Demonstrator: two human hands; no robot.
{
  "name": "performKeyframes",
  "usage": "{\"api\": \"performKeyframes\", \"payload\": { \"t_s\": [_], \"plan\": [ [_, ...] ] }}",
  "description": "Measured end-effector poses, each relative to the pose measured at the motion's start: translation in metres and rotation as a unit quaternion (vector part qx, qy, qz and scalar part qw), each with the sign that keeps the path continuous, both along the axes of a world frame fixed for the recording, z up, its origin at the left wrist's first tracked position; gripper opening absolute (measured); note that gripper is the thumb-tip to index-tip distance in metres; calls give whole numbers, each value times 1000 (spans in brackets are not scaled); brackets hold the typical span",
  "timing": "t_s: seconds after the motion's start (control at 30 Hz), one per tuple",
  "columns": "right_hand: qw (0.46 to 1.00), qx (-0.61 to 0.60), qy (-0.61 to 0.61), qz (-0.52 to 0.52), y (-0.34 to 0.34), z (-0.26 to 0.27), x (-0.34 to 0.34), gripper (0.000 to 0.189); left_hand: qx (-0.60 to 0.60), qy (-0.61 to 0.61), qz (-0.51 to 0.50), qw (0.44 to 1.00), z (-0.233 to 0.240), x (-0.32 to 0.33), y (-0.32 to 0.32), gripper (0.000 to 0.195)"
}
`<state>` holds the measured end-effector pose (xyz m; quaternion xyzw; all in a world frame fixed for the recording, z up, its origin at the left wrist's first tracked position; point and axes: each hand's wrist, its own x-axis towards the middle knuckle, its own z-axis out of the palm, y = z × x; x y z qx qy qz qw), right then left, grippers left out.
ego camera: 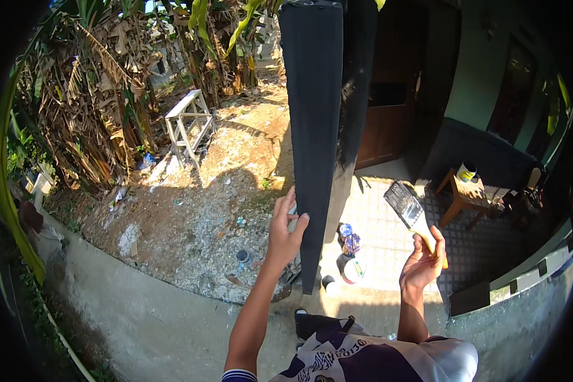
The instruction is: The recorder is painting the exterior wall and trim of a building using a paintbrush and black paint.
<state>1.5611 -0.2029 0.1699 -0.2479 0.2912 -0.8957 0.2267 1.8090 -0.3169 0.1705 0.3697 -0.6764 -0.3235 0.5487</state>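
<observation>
My left hand (287,233) rests against the lower part of a dark grey painted pillar (315,119), its thumb on the front face and its fingers at the left edge. To the right of the pillar, my right hand (426,258) holds a wide paintbrush (418,222) by its pale handle, bristles pointing up and left. The bristles look dark, and the metal band carries whitish and dark smears. The brush is apart from the pillar. Beyond the pillar's foot, several small containers stand on the sunlit tiles, among them a white tub (355,270) and a blue-topped container (345,230).
A wooden trestle (190,125) stands on the rubble-strewn ground at left, near dry banana plants (100,95). On the right, a small wooden table (469,193) holds a white and yellow can (466,173). A brown door (387,126) is behind the pillar; a low wall (515,286) borders the porch.
</observation>
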Motion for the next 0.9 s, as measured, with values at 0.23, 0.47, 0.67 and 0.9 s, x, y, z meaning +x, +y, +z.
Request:
{"api": "performKeyframes", "payload": {
  "t_s": [0.23,0.47,0.67,0.9],
  "plan": [
    [994,-93,-8,-47,-35,3,43,35,184,53,-86,978,-86,98,-5,47],
    [978,-191,25,-85,-52,21,77,22,439,95,180,875,-371,258,101,42],
    [945,-215,173,-177,-67,62,86,25,544,264,333,724,-502,331,266,52],
    [887,-227,266,-301,-69,138,107,22,622,303,227,685,-557,384,217,37]
  ]
}}
